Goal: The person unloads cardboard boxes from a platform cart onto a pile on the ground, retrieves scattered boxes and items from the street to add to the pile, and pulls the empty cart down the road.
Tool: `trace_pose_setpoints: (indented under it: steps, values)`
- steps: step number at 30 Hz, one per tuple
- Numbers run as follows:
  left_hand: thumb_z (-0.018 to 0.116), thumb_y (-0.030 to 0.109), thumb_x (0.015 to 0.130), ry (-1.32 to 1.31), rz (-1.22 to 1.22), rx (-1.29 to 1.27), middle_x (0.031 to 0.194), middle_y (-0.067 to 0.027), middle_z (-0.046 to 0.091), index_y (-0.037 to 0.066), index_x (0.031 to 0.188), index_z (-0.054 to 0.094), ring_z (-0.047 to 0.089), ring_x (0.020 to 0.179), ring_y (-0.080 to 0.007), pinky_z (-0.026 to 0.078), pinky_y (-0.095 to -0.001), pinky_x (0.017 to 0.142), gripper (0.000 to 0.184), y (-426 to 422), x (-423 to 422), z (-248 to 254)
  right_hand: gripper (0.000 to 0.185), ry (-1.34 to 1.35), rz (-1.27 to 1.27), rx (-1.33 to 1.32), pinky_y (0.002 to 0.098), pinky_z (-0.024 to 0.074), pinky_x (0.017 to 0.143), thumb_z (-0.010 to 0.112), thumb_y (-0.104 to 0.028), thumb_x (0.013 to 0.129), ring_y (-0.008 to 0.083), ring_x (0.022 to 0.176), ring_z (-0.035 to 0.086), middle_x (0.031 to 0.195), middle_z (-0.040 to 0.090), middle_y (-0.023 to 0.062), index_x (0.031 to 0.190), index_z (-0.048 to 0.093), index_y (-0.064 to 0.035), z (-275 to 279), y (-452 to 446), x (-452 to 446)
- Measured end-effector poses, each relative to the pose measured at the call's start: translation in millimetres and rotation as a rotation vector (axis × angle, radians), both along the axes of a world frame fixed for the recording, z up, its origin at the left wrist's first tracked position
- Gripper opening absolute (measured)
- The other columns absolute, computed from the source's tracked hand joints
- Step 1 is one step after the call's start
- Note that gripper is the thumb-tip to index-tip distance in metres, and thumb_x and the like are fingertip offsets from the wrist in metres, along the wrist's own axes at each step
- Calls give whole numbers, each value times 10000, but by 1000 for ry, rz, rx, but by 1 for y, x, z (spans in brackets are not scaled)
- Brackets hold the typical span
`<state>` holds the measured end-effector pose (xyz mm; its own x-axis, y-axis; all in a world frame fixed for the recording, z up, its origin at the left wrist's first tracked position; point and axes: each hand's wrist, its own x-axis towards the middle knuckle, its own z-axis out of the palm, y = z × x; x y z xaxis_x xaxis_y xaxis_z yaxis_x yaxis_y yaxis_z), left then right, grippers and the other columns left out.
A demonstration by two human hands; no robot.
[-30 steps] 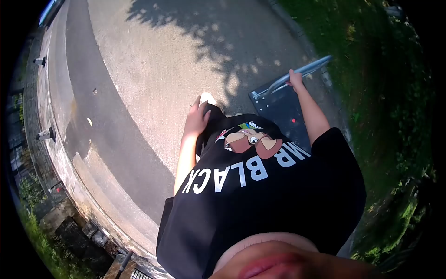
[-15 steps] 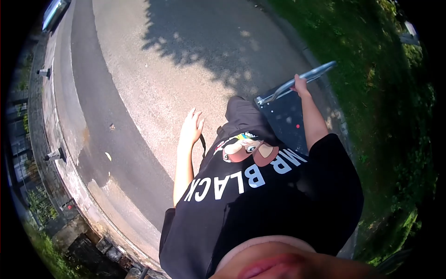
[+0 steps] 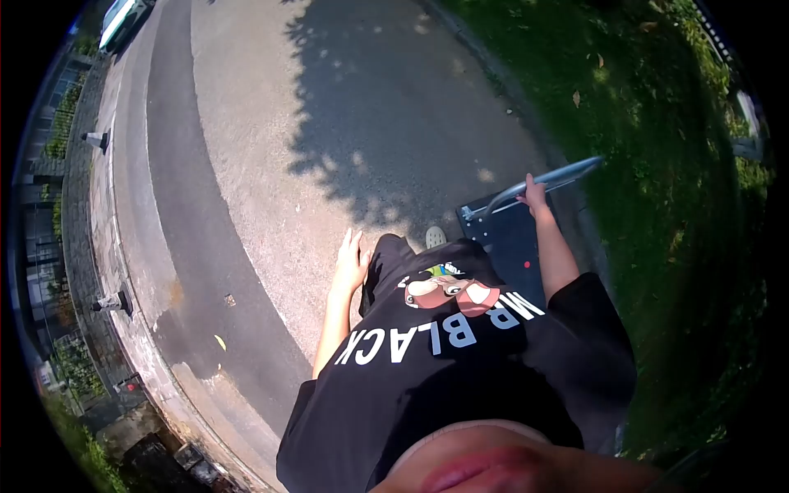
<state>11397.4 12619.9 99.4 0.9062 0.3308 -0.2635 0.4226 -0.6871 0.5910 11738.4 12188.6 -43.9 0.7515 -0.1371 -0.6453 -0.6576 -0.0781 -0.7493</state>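
Observation:
My right hand [image 3: 534,195] is wrapped round the silvery metal handle [image 3: 571,173] of a platform trolley. The trolley's dark flat deck [image 3: 505,238] lies low beside my right leg, with pale dots near its front edge and one red dot. Part of the deck is hidden by my arm and black shirt. On the other side, my left hand [image 3: 353,260] hangs by my hip with its fingers stretched and holds nothing. A light-coloured shoe [image 3: 436,237] shows in front of my trousers.
A paved road [image 3: 246,107] runs ahead, partly in tree shade. Grass [image 3: 625,164] borders it close on the right, past a kerb. Along the left kerb stand short dark posts [image 3: 113,303]. A vehicle [image 3: 123,23] is at the far upper left.
The posts and road marks have shifted in view. My right hand still grips the trolley handle, both now lower in the picture. My left hand has also dropped lower, and a shoe has appeared.

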Motion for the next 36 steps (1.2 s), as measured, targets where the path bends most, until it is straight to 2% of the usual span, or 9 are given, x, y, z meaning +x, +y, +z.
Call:
trace_pose_setpoints:
  steps: [4, 8, 13, 15, 17, 20, 25, 28, 36]
  values:
    - [624, 208, 904, 177, 131, -24, 1540, -231, 247, 111, 1450, 361, 287, 1406, -392, 295, -442, 1136, 614, 91, 83, -27, 495, -7, -22, -71, 358, 596, 587, 547, -413, 958, 225, 805, 630, 1036, 548, 139, 1190, 369, -13, 10, 103, 111]
    - [652, 269, 890, 80, 138, 49, 1544, -247, 214, 81, 1461, 345, 284, 1401, -400, 298, -437, 1137, 675, 193, 183, -56, 440, -74, -12, -103, 358, 595, 581, 542, -419, 960, 210, 762, 616, 929, 565, 111, 1078, 419, -13, -5, 187, 225]
    - [701, 405, 834, 49, 93, 35, 1567, -247, 140, 120, 1531, 160, 208, 1429, -419, 249, -477, 1151, 927, 341, 356, -14, 402, 12, 16, -129, 332, 571, 498, 527, -398, 963, 190, 650, 610, 835, 579, 100, 1028, 480, -4, 4, 310, 357]
    - [689, 481, 818, -89, 10, 75, 1554, -256, 163, 97, 1521, 189, 221, 1419, -430, 249, -508, 1139, 944, 398, 431, 10, 415, 34, -24, -201, 316, 558, 487, 539, -415, 951, 194, 627, 612, 788, 582, 87, 1046, 483, -15, 8, 364, 407]
    - [701, 475, 808, -160, -113, 278, 1550, -254, 174, 90, 1515, 211, 234, 1411, -430, 257, -511, 1130, 942, 449, 505, 29, 392, 27, -4, -167, 321, 559, 508, 530, -411, 960, 193, 633, 613, 814, 587, 88, 1044, 480, -31, 10, 412, 452]
    - [719, 435, 805, -255, -168, 247, 1546, -260, 177, 80, 1517, 192, 232, 1403, -450, 260, -508, 1130, 954, 522, 619, 48, 368, 35, -12, -168, 328, 562, 531, 516, -409, 970, 189, 645, 615, 822, 589, 86, 1060, 469, -55, 17, 496, 524]
    - [711, 469, 801, -273, -225, 262, 1549, -263, 166, 73, 1521, 174, 219, 1408, -448, 245, -509, 1135, 982, 636, 797, 30, 390, 24, 56, -76, 332, 566, 542, 522, -403, 972, 189, 695, 626, 889, 593, 87, 1134, 428, -61, 13, 619, 651]
    - [694, 523, 796, -134, -228, 339, 1558, -261, 136, 86, 1527, 162, 195, 1418, -444, 212, -512, 1145, 1004, 704, 897, 36, 397, 38, 14, -155, 337, 576, 551, 534, -366, 970, 190, 696, 627, 927, 591, 89, 1188, 417, -55, 27, 705, 738]
    - [694, 538, 792, -205, -66, 291, 1546, -287, 150, 86, 1520, 196, 212, 1404, -473, 232, -526, 1133, 991, 910, 1093, 52, 344, 78, 49, -133, 359, 580, 572, 525, -373, 969, 192, 699, 615, 921, 580, 89, 1114, 477, -65, 8, 892, 966]
